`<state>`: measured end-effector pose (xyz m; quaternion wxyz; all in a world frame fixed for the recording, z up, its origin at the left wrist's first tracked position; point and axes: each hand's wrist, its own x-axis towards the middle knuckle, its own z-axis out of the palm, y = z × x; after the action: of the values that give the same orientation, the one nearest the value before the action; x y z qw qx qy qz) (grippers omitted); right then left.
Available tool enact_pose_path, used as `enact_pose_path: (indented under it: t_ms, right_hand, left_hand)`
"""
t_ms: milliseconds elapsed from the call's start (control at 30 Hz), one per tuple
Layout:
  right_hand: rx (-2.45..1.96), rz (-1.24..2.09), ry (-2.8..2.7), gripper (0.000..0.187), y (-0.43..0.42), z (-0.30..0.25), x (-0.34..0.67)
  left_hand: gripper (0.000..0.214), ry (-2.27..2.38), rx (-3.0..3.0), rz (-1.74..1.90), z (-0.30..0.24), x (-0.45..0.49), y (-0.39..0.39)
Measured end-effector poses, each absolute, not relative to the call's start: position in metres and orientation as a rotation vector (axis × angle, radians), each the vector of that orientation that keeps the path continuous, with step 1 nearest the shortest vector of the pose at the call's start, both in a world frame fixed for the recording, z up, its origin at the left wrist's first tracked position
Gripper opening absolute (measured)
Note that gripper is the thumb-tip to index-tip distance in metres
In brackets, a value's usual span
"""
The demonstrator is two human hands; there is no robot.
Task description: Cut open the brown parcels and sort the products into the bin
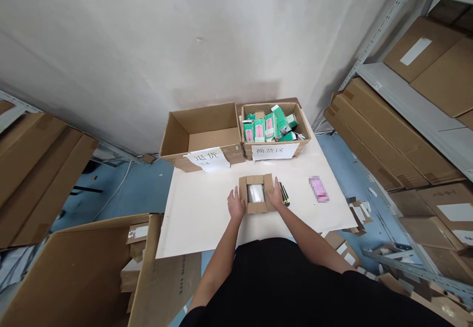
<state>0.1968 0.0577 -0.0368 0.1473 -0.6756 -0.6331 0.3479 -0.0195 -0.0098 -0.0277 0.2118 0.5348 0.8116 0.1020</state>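
Observation:
A small cardboard box [254,209] lies on the white table with its flaps folded outward. Inside it shows something in white or clear plastic wrapping [255,193]; what the wrapping covers is hidden. My left hand [236,204] holds the box's left side, fingers up along the flap. On the opposite side, my right hand [274,196] grips the right flap and edge. Just right of that hand, a black and yellow utility knife [284,195] rests on the table, partly covered by the hand.
At the table's back stand an empty carton [201,120] and a carton [306,142] full of green and pink boxes, both with paper labels. A blurred pink item [318,189] lies at right. A large carton [84,223] stands lower left; shelves of boxes [399,130] flank the right.

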Motion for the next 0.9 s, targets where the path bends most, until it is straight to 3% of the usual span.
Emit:
enact_pose_path:
  t_ms: [167,267,400,500,600,700,800,900]
  right_hand:
    - [-1.702,0.706,-2.283,0.044,0.054,-0.042,0.193]
    - [-1.692,0.698,-2.461,0.051,0.065,-0.038,0.183]
    - [-1.823,0.614,-2.573,0.079,0.096,-0.024,0.164]
    - [-1.897,0.665,-2.618,0.090,0.121,-0.016,0.151]
    - [-1.996,0.847,-2.623,0.088,0.135,-0.018,0.146]
    - [-2.025,0.914,-2.595,0.090,0.136,-0.028,0.148]
    - [-1.956,0.752,-2.581,0.092,0.126,-0.037,0.156]
    - [-1.713,0.540,-2.532,0.075,0.110,-0.041,0.163]
  left_hand:
    - [0.038,1.750,1.978,0.012,-0.031,0.008,-0.004]
    - [0.036,1.726,1.926,0.088,-0.034,0.013,-0.008]
    - [0.047,1.604,1.725,0.264,-0.036,-0.002,-0.016]
    - [0.030,1.526,1.688,0.262,-0.039,-0.015,-0.022]
    - [0.038,1.563,1.761,0.254,-0.049,-0.017,-0.031]
    - [0.018,1.636,1.878,0.299,-0.064,-0.008,-0.041]
    - [0.011,1.696,1.937,0.391,-0.079,0.003,-0.048]
    - [0.011,1.708,1.924,0.413,-0.087,0.009,-0.052]
